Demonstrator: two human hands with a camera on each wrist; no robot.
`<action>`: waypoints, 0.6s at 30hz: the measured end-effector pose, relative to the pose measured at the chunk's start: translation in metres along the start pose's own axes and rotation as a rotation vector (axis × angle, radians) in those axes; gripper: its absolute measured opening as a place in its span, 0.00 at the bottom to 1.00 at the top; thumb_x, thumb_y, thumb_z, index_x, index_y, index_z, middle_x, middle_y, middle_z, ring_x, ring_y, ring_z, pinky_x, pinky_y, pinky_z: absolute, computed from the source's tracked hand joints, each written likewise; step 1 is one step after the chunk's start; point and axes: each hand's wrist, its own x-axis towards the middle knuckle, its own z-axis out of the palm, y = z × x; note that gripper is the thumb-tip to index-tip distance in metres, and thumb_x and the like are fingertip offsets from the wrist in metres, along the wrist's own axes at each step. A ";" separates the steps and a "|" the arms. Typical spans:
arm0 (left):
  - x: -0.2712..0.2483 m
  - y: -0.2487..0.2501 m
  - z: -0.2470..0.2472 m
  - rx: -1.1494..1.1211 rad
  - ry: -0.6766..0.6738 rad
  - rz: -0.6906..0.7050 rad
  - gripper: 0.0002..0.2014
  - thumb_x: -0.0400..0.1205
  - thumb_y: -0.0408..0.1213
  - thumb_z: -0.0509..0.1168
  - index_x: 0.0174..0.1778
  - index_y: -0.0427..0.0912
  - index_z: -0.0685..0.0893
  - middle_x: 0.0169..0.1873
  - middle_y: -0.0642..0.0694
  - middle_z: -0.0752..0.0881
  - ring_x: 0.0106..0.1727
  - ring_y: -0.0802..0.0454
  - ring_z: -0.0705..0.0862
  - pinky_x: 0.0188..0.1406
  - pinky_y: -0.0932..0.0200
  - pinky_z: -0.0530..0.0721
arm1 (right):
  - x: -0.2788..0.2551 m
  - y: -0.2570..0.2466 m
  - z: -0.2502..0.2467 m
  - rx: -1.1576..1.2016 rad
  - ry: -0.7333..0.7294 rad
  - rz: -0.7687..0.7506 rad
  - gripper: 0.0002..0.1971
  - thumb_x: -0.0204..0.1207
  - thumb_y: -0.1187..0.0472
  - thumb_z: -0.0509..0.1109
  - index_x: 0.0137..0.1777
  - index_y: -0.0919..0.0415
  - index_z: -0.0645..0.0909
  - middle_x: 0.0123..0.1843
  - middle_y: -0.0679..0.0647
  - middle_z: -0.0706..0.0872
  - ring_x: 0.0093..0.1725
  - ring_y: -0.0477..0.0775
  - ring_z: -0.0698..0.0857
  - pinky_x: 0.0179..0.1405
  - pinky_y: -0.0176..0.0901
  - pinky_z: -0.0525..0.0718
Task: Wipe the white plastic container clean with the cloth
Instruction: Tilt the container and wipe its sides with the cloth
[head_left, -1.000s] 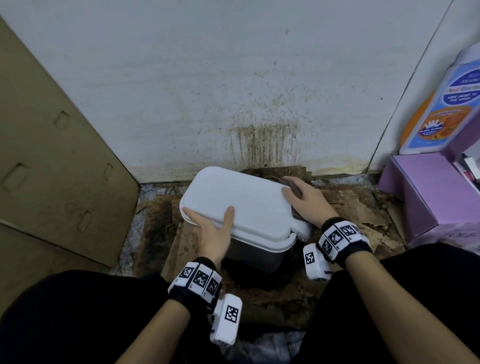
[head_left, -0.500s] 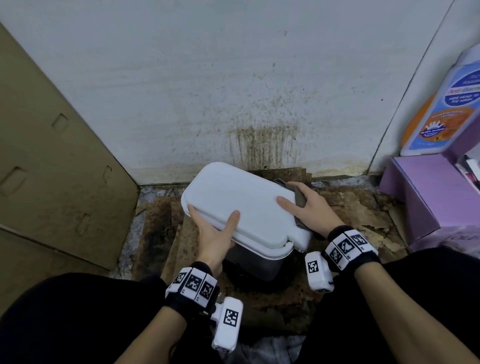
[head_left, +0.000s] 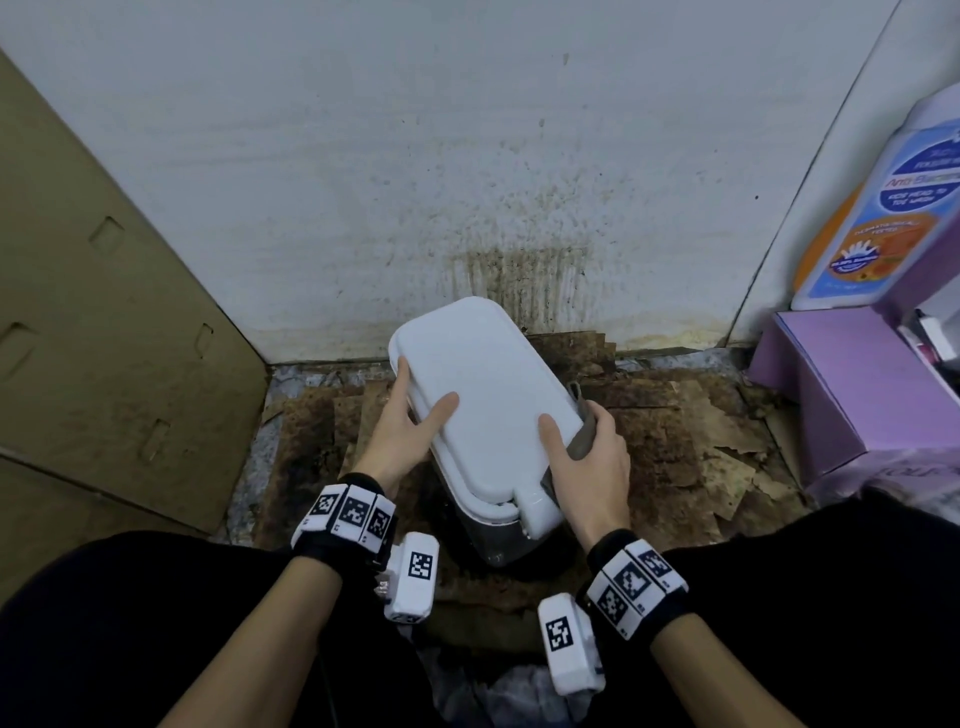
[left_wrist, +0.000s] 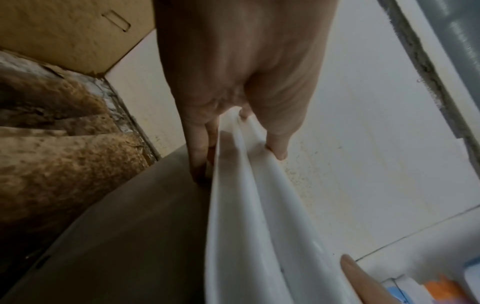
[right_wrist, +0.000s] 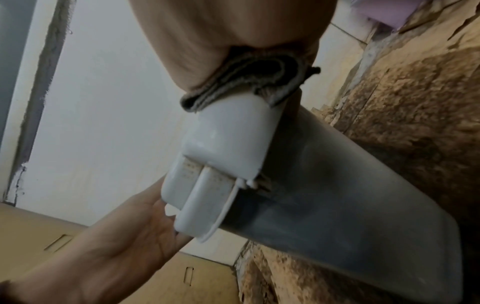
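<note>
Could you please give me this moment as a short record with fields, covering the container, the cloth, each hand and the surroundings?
container: white lid, grey body, tilted, held between both hands
cloth: grey, folded, pressed against the container's right side
left hand: grips the lid's left edge, thumb on top
right hand: holds the cloth, thumb on the lid
floor: stained brown cardboard
wall: white, brown splatter behind the container
right side: purple box, bottle above it
left side: cardboard panel
</note>
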 end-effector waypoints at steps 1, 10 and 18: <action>0.001 -0.003 -0.001 0.003 -0.002 0.000 0.51 0.82 0.56 0.72 0.92 0.60 0.43 0.89 0.52 0.63 0.87 0.48 0.67 0.81 0.38 0.76 | -0.003 0.000 0.002 0.017 0.007 0.001 0.33 0.81 0.38 0.68 0.83 0.47 0.65 0.77 0.53 0.73 0.80 0.57 0.67 0.79 0.57 0.69; -0.006 -0.023 -0.001 -0.003 0.058 0.000 0.50 0.80 0.65 0.71 0.92 0.60 0.48 0.88 0.52 0.65 0.85 0.48 0.69 0.82 0.37 0.74 | -0.001 0.007 0.011 0.081 -0.020 -0.004 0.21 0.89 0.48 0.57 0.81 0.46 0.69 0.71 0.53 0.77 0.76 0.57 0.71 0.78 0.60 0.70; -0.023 -0.047 0.019 0.060 0.142 0.012 0.48 0.73 0.78 0.67 0.86 0.70 0.54 0.79 0.47 0.74 0.77 0.44 0.78 0.78 0.35 0.78 | 0.025 0.008 0.002 0.211 -0.188 -0.022 0.22 0.86 0.43 0.64 0.78 0.43 0.73 0.70 0.42 0.80 0.69 0.45 0.80 0.73 0.56 0.80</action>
